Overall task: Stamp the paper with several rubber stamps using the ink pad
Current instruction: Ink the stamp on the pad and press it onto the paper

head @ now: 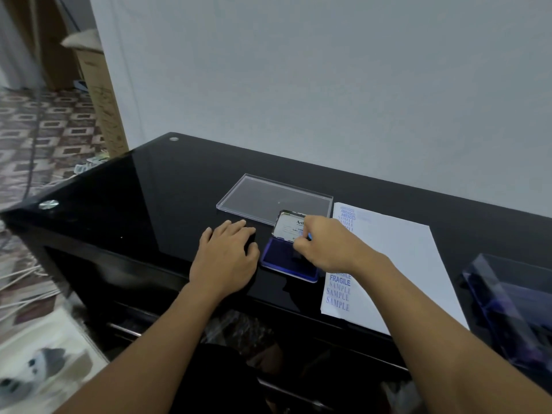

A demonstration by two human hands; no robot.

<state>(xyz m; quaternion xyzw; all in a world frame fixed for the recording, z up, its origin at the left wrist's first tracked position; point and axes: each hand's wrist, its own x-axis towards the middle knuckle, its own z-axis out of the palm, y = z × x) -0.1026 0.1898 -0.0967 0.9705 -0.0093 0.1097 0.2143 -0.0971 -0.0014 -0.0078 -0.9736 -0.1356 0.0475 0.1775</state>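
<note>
Left hand (227,255): laid flat, fingers straight, centre frame.
Right hand (322,243): stamp (298,254) pinched over pad (276,259).
Pad: long axis left–right, lid (287,226) raised behind.

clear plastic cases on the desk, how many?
2. The flat clear case lies behind the open ink pad; the deeper clear case sits right of the paper, partly cropped. Others may be off-frame.

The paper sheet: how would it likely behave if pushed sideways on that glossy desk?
The paper is one thin sheet lying flat, so probably light and floppy. The desk looks glossy, so it would likely slide easily.
</note>
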